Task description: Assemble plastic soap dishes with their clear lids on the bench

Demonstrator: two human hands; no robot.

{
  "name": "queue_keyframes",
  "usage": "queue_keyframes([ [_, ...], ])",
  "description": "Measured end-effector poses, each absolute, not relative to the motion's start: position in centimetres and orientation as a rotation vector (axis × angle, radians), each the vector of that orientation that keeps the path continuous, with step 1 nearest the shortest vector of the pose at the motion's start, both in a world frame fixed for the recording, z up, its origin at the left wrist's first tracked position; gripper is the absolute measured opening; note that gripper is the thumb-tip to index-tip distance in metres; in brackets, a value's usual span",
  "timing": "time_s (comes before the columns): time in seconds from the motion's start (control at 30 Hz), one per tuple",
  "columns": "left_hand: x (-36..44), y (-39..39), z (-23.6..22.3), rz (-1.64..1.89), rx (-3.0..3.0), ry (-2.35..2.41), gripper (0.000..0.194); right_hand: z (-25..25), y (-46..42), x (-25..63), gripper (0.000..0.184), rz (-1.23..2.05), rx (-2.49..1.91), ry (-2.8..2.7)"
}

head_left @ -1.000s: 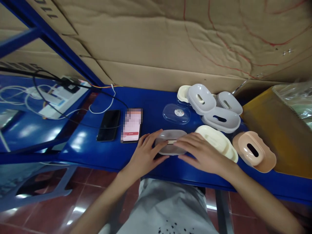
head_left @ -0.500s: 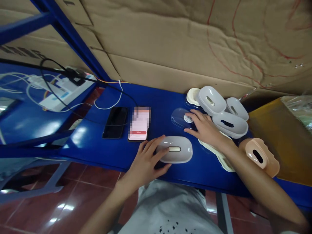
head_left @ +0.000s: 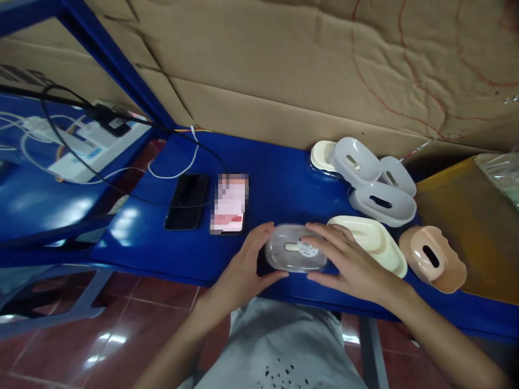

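Note:
A grey oval soap dish [head_left: 279, 261] with a slot in its middle lies near the table's front edge. Over it sits a clear plastic cover [head_left: 284, 232] bearing a round white sticker. My left hand [head_left: 247, 262] curves around the left end of the dish, thumb at the near side and fingers at the far side. At the right end, my right hand [head_left: 344, 259] grips the cover with fingertips on the far edge and thumb in front. Whether the cover rests fully on the dish I cannot tell. A cream tray [head_left: 377, 237] lies partly behind my right hand.
Grey soap dishes [head_left: 383, 202] and a cream piece [head_left: 323, 154] are grouped at the back right. A peach holder [head_left: 433, 259] stands beside a brown box [head_left: 478, 232]. Two phones, one a dark phone [head_left: 186, 202], lie left; a power strip [head_left: 99, 154] with cables is further left.
My right hand has brought the clear cover left and toward me, onto the grey soap dish. My left hand has stayed at the dish's left end.

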State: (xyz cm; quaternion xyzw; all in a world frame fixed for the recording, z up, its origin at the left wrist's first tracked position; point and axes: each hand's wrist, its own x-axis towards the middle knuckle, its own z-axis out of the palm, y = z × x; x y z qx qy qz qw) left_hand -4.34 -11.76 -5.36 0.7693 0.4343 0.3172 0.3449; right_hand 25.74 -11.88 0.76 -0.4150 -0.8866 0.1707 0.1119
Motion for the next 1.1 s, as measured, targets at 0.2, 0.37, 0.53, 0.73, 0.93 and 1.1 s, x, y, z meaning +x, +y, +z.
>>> queue_keyframes([
  [0.2,-4.5,-11.2,-5.0,0.782,2.117,1.067,0.093,0.1,-12.7,24.5,0.052,0.240,-1.155,-2.621],
  [0.37,-4.7,-11.3,-5.0,0.754,2.190,1.065,0.089,-0.8,-12.7,24.1,0.051,0.162,-1.147,-2.627],
  [0.53,-4.6,-11.4,-4.4,0.707,2.268,1.083,0.080,-1.6,-13.0,24.2,0.059,0.081,-1.192,-2.672],
  [0.73,-3.4,-9.7,-2.5,0.615,2.522,1.144,0.075,-1.7,-12.1,24.0,0.063,0.072,-1.264,-2.659],
  [0.93,-3.4,-7.4,-1.4,0.508,2.563,1.091,0.067,-1.9,-10.2,24.5,0.088,0.202,-1.154,-2.650],
  [1.1,-3.5,-6.5,-1.1,0.426,2.560,1.083,0.062,-2.3,-9.9,24.9,0.095,0.229,-1.122,-2.618],
])
